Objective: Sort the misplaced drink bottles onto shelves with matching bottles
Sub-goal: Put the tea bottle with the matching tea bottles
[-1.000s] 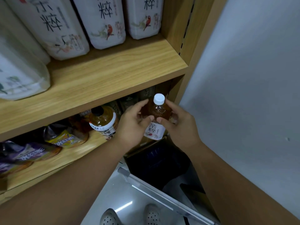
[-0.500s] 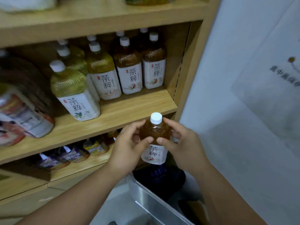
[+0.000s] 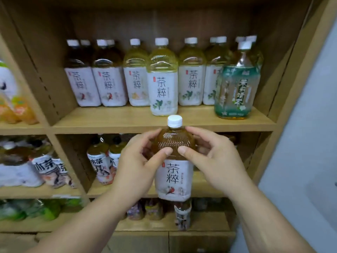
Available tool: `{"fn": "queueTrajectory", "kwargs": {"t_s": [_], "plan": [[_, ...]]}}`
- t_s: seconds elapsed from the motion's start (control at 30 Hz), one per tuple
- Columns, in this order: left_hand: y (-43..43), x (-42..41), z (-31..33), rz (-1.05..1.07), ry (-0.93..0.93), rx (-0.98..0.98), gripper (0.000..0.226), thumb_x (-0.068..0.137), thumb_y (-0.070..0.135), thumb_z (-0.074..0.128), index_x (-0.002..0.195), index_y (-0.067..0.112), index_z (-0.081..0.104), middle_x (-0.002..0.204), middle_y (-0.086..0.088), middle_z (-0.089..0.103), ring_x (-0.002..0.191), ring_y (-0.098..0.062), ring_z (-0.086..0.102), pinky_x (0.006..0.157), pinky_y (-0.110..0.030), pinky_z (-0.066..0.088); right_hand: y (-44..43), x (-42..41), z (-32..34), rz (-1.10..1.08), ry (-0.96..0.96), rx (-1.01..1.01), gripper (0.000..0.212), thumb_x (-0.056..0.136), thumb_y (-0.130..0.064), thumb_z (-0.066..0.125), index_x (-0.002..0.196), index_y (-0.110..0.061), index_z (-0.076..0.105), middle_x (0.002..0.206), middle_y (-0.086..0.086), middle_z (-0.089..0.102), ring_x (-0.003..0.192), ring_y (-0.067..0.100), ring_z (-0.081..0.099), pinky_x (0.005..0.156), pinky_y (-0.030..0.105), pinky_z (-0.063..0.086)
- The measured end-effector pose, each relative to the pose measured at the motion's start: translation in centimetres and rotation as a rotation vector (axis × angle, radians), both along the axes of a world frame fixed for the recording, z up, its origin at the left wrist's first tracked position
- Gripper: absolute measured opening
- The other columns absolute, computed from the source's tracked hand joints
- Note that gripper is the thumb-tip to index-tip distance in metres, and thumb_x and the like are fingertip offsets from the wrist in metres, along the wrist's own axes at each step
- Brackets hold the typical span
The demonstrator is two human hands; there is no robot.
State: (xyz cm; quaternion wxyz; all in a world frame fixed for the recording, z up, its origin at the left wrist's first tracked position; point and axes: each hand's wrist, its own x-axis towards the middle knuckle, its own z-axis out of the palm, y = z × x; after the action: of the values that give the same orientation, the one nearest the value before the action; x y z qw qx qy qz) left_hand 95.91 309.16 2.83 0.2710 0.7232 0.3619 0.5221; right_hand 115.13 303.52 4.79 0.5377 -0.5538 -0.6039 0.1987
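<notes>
I hold a brown tea bottle (image 3: 174, 161) upright with a white cap and a white label showing a red bird. My left hand (image 3: 135, 165) grips its left side and my right hand (image 3: 215, 159) its right side, thumbs meeting on the ribbed shoulder. It hangs in front of the edge of the upper wooden shelf (image 3: 116, 123). On that shelf stand matching brown bottles (image 3: 96, 75) at the left, pale yellow tea bottles (image 3: 163, 77) in the middle and one green-labelled bottle (image 3: 237, 84) at the right front.
The lower shelf (image 3: 204, 187) holds dark-capped iced tea bottles (image 3: 102, 159) at the left. Below it stand several small bottles (image 3: 182, 212). The left bay holds orange drinks (image 3: 16, 108) and white-labelled bottles. A grey wall (image 3: 302, 143) closes the right side.
The view has tilted upward from the low shelves to the tea shelf. Both hands have raised the brown bottle to the level of the upper shelf's edge.
</notes>
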Motion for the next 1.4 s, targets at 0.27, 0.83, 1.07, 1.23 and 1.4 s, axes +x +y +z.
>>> {"fn": "queueTrajectory", "kwargs": {"t_s": [0.27,0.83,1.07,1.23,1.4], "plan": [[4.7,-6.9,10.2,0.215,-0.047,0.182,0.048,0.088,0.044,0.067,0.135,0.032,0.062,0.095,0.011,0.062,0.083,0.002,0.061,0.067,-0.011,0.049,8.1,-7.4,10.4,0.118,-0.091,0.177,0.069,0.068,-0.071,0.063,0.133,-0.046,0.059,0.113,-0.013,0.075,0.101,0.007,0.072,0.089,0.044,0.060],[16.7,-15.1,10.3,0.108,0.104,0.089,0.082,0.093,0.031,0.070,0.158,0.045,0.021,0.138,0.010,0.041,0.127,-0.003,0.048,0.100,-0.026,0.054,19.5,-16.2,10.8,0.017,-0.100,0.225,0.048,0.095,-0.033,0.072,0.140,-0.039,0.058,0.124,-0.021,0.067,0.116,-0.005,0.062,0.099,0.032,0.057],[18.8,-15.4,8.6,0.033,0.044,0.043,0.092,0.089,0.030,0.075,0.159,0.048,0.018,0.143,0.024,0.040,0.134,0.000,0.044,0.108,-0.044,0.051,19.6,-17.1,9.1,-0.062,-0.169,0.169,0.080,0.091,-0.023,0.077,0.153,-0.051,0.036,0.140,-0.023,0.057,0.123,-0.015,0.052,0.099,0.014,0.050],[20.9,-15.2,8.2,0.054,0.083,0.036,0.097,0.088,0.029,0.078,0.160,0.045,0.015,0.152,0.014,0.041,0.140,-0.008,0.043,0.112,-0.048,0.047,21.8,-17.3,8.8,-0.136,-0.181,0.139,0.077,0.094,-0.028,0.073,0.154,-0.050,0.031,0.141,-0.016,0.060,0.127,0.003,0.058,0.108,0.040,0.051],[22.4,-14.6,8.1,0.097,0.092,0.053,0.093,0.089,0.029,0.078,0.161,0.040,0.019,0.152,0.009,0.045,0.140,-0.011,0.044,0.111,-0.050,0.048,23.0,-17.5,8.9,-0.156,-0.179,0.114,0.078,0.096,-0.030,0.071,0.155,-0.054,0.026,0.142,-0.015,0.060,0.128,0.007,0.058,0.108,0.042,0.051]]}}
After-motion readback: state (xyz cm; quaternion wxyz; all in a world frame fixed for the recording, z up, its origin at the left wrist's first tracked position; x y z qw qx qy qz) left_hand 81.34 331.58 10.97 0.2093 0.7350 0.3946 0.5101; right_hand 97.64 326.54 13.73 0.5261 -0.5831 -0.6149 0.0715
